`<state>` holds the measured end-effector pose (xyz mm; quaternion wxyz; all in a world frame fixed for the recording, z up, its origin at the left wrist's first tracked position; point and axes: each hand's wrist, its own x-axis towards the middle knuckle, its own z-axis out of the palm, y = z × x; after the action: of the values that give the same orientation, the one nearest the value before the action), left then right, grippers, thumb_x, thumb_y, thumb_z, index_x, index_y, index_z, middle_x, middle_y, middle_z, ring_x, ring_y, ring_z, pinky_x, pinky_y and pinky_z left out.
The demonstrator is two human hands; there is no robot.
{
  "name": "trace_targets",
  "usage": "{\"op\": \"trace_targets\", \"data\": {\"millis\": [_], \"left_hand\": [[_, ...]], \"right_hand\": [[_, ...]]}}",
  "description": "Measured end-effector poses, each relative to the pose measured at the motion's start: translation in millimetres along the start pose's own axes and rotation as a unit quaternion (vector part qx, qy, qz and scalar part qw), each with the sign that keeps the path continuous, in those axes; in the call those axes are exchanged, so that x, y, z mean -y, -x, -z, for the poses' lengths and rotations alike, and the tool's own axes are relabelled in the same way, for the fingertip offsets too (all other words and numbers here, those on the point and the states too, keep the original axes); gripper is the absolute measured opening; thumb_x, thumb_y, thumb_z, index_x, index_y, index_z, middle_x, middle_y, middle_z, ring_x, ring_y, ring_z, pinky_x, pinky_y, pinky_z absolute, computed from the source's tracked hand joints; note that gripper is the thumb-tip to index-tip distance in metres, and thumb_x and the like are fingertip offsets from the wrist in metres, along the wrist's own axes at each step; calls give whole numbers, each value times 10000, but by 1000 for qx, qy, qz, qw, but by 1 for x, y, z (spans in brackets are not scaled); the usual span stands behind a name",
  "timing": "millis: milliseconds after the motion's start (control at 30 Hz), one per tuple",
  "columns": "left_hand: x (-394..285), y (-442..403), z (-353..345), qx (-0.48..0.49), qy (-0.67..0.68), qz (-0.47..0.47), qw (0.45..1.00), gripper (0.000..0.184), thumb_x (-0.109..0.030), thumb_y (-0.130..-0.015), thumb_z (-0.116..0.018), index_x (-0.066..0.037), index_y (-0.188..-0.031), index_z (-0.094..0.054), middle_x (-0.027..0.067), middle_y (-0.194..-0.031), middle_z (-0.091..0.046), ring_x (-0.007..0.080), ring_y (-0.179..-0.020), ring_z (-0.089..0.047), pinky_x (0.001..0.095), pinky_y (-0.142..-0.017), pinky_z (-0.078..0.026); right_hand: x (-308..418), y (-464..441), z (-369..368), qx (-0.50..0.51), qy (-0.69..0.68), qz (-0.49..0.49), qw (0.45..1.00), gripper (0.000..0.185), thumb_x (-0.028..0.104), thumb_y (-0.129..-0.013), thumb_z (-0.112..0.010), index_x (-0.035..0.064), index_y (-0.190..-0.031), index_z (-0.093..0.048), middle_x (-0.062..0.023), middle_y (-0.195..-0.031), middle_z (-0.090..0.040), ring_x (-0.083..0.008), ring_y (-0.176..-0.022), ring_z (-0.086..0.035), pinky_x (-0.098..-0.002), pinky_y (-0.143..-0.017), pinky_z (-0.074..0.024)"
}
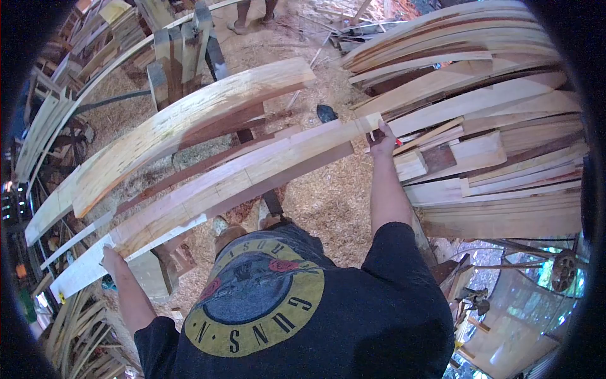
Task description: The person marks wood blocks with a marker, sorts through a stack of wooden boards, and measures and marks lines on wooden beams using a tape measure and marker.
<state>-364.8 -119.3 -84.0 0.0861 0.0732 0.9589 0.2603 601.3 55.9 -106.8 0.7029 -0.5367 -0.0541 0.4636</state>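
A long, pale wooden plank with faint cross lines lies slantwise in front of me, over other boards. My left hand is closed at its near left end, where a whiter board juts out below; some fingers are hidden. At the far right end, my right hand is closed on the plank, thumb and fingers at its tip. A small red-tipped thing shows beside this hand, too small to name. Beyond the plank lies a thick curved timber with a rough edge.
Stacked curved boards fill the right side, close to my right hand. Upright wooden posts stand at the back left. Wood shavings cover the floor. Another person's feet show at the top. Thin strips lie at lower left.
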Motion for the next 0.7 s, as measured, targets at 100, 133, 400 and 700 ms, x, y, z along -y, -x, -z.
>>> {"op": "trace_targets", "data": {"millis": [100, 133, 400, 700], "left_hand": [[6, -6, -4, -1, 25, -8, 1000, 737, -525, -851, -490, 148, -1090, -671, 292, -1142, -687, 403, -1062, -656, 478, -941, -451], [6, -7, -4, -6, 19, -8, 1000, 735, -525, -851, -491, 144, -1096, -671, 292, -1139, -688, 403, -1062, -656, 477, -939, -452], [-9, 9, 9, 43, 22, 8, 999, 696, -418, -901, -572, 186, -1242, -516, 289, -1184, -637, 341, -1011, -652, 416, -883, -506], [-19, 27, 15, 40, 24, -1, 999, 665, -444, -902, -579, 172, -1149, -622, 253, -1099, -683, 319, -978, -660, 418, -870, -501]], "right_hand": [[-1, -2, 1, -5, 2, -2, 1000, 433, 205, -758, -780, 247, -1136, -572, 48, -997, -680, -151, -954, -628, -423, -768, -473], [-1, -3, 1, -7, 3, -1, 1000, 430, 205, -758, -779, 250, -1133, -573, 48, -994, -679, -150, -953, -628, -424, -768, -472], [-5, -12, 8, 15, -5, -11, 1000, 398, 218, -753, -785, 256, -1093, -580, 64, -1011, -668, -145, -980, -613, -433, -783, -461], [-6, -14, 10, 9, 0, -4, 1000, 442, 212, -753, -795, 246, -1123, -555, 64, -1051, -651, -146, -1019, -588, -433, -802, -440]]}}
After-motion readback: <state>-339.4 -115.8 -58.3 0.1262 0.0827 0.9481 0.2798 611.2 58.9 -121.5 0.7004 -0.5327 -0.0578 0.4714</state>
